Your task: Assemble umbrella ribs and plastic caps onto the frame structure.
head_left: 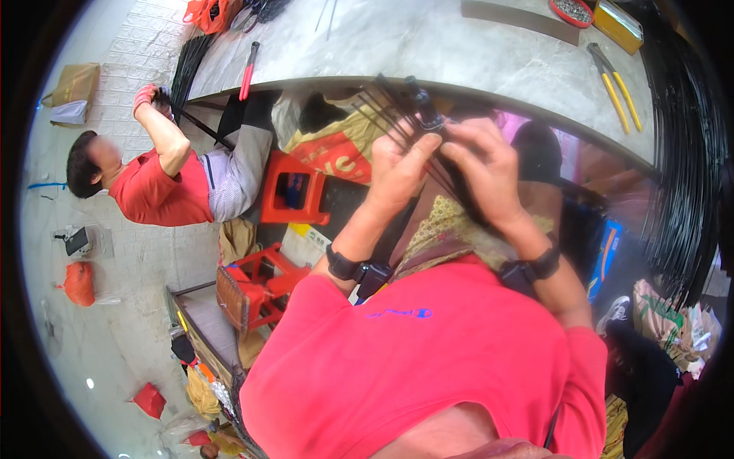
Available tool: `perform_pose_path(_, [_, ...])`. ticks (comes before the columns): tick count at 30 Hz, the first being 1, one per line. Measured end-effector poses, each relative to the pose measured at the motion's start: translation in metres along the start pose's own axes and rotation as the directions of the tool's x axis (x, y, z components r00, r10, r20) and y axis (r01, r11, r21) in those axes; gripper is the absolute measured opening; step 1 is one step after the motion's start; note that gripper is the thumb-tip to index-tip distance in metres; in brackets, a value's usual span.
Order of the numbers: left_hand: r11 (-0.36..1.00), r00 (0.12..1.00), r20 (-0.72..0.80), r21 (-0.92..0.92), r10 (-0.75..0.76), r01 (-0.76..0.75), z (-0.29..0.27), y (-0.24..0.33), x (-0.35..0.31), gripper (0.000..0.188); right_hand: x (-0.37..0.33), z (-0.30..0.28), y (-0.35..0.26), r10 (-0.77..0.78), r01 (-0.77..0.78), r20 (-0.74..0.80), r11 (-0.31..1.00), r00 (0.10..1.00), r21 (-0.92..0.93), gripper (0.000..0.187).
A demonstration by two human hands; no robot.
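Observation:
My left hand [399,167] is closed around several thin black rods [380,115] that fan out past its fingers, up and to the left. A dark, shiny cylindrical piece [425,107] stands up among the rods between my two hands. Close beside it, my right hand [488,162] has its thumb and fingers pinched together at the base of this piece, near my left thumb. What lies between the right fingertips is too small and hidden to tell. More of the dark rods run down beneath both hands toward my lap, over a patterned cloth [440,229].
Ahead is a marble-look table [367,46] with red-handled pliers [248,70], yellow-handled cutters [615,88] and a red dish of small metal parts [572,11]. Long black rods [680,176] hang at the right. Red stools [294,187] and a gloved co-worker [164,176] are at the left.

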State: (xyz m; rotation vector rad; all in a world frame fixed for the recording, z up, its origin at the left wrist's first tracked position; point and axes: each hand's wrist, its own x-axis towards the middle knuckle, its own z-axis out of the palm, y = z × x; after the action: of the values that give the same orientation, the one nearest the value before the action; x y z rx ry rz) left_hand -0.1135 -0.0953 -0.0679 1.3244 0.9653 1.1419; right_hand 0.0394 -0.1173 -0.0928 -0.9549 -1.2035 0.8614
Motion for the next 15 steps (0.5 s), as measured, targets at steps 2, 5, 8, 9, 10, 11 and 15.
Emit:
perform_pose_path(2, [0.999,0.999,-0.016,0.036,-0.028,0.029,0.001,0.005,-0.003,0.023,0.001,-0.001,0.004,-0.107,0.108,0.018,0.991,0.994,-0.078,0.025])
perform_pose_path(5, [0.997,0.999,-0.043,0.068,-0.026,0.028,0.002,0.003,-0.004,0.022,0.001,0.0,-0.004,-0.131,0.135,0.036,0.981,0.991,-0.138,0.021])
perform_pose_path(8, [0.997,0.998,-0.047,0.066,0.045,-0.041,0.007,-0.001,-0.002,0.021,0.001,0.003,-0.009,-0.243,0.247,0.053,0.91,0.969,-0.334,0.017])
perform_pose_path(9, [0.994,0.995,-0.045,0.071,0.088,-0.085,0.01,-0.002,0.0,0.02,0.001,0.004,-0.01,-0.249,0.253,0.058,0.907,0.967,-0.336,0.017])
perform_pose_path(10, [0.993,0.994,-0.053,0.065,0.098,-0.095,0.014,-0.002,0.001,0.019,0.0,0.005,-0.01,-0.282,0.277,0.045,0.881,0.958,-0.383,0.016])
perform_pose_path(11, [0.993,0.993,-0.055,0.06,0.105,-0.102,0.016,-0.004,0.002,0.019,0.0,0.006,-0.009,-0.315,0.299,0.035,0.852,0.948,-0.43,0.014])
perform_pose_path(15, [0.996,0.996,-0.034,0.049,0.082,-0.08,0.01,-0.01,0.009,0.019,0.003,0.003,-0.005,-0.369,0.35,0.048,0.82,0.928,-0.453,0.015])
